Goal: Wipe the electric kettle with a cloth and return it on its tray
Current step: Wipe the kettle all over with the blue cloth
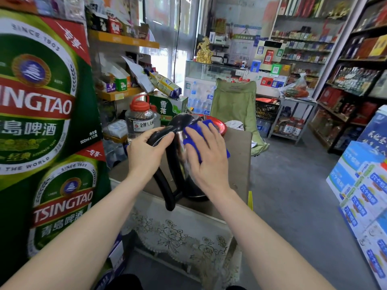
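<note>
fingers (167, 136) of the left hand (146, 151) wrap the black handle of the electric kettle (182, 155); right hand (206, 158) lies spread flat, pressing a blue cloth (195, 130) on the kettle's steel side. the kettle sits on a brown worktop (238, 155) whose near edge carries a lace cover (180, 233). just beyond the fingers stands a red tray (219, 124) and a red-capped jar (140, 120). left of them, stacked beer cartons (41, 101); farther off, a green chair (235, 101), grey floor (293, 195) and stocked shelves (356, 70).
</note>
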